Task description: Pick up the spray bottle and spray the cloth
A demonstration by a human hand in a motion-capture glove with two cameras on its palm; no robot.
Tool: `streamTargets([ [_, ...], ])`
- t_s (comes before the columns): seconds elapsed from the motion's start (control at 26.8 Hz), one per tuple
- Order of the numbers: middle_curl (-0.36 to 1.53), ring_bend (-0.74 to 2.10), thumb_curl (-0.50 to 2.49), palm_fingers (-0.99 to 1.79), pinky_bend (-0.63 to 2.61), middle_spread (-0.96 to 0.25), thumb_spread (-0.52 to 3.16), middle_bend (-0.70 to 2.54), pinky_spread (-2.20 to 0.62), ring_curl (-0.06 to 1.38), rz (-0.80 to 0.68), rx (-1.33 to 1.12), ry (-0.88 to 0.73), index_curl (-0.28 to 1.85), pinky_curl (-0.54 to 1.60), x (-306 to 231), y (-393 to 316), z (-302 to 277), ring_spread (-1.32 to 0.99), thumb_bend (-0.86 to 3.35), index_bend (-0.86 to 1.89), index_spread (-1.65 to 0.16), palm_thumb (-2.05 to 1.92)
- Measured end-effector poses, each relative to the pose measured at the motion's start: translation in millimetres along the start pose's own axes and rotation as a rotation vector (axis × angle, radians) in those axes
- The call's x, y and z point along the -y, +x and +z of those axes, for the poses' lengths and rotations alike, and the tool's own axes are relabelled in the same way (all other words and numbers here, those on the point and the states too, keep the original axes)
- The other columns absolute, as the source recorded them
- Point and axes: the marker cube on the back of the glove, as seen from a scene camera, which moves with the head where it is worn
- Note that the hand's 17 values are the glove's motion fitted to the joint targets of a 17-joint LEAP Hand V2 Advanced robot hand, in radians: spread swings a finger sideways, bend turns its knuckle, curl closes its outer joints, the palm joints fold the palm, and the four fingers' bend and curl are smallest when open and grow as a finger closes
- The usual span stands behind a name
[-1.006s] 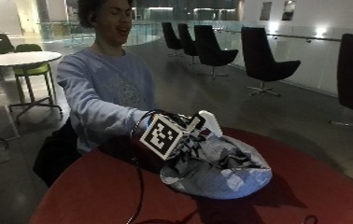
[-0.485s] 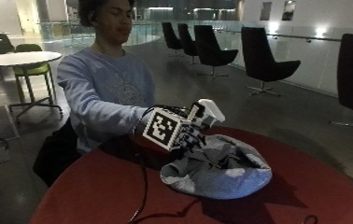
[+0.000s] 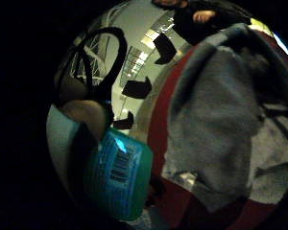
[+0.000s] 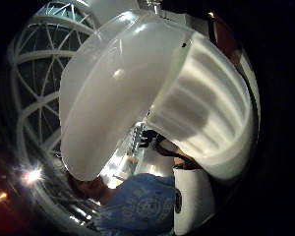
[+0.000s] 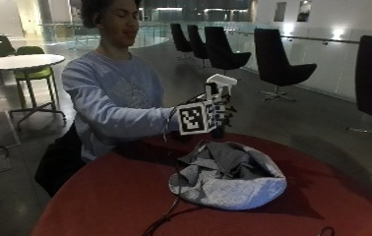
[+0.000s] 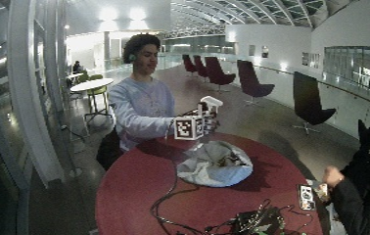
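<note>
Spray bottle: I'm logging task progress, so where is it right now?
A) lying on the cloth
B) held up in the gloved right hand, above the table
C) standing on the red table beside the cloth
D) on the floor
B: in the outside view the right hand grips the spray bottle raised off the red table, its white head uppermost, behind the grey cloth heaped on the table.
</note>
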Motion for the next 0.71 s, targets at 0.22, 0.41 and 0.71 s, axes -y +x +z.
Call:
streamTargets([
  [0.22,0.49,0.58,0.63,1.17,0.23,-0.05,0.77,0.31,0.09,0.42,-0.07,0.043,-0.014,0.45,0.37,9,6,60,-0.03,-0.03,0.16,-0.18,0.91],
  [0.41,0.49,0.57,0.63,1.16,0.21,-0.05,0.77,0.33,0.09,0.42,-0.104,0.047,-0.035,0.46,0.37,11,23,97,-0.04,-0.03,0.16,-0.19,0.92],
  [0.71,0.48,0.55,0.62,1.13,0.19,-0.06,0.79,0.28,0.09,0.41,-0.099,0.031,-0.06,0.46,0.36,9,47,125,-0.05,-0.03,0.17,-0.2,0.9],
])
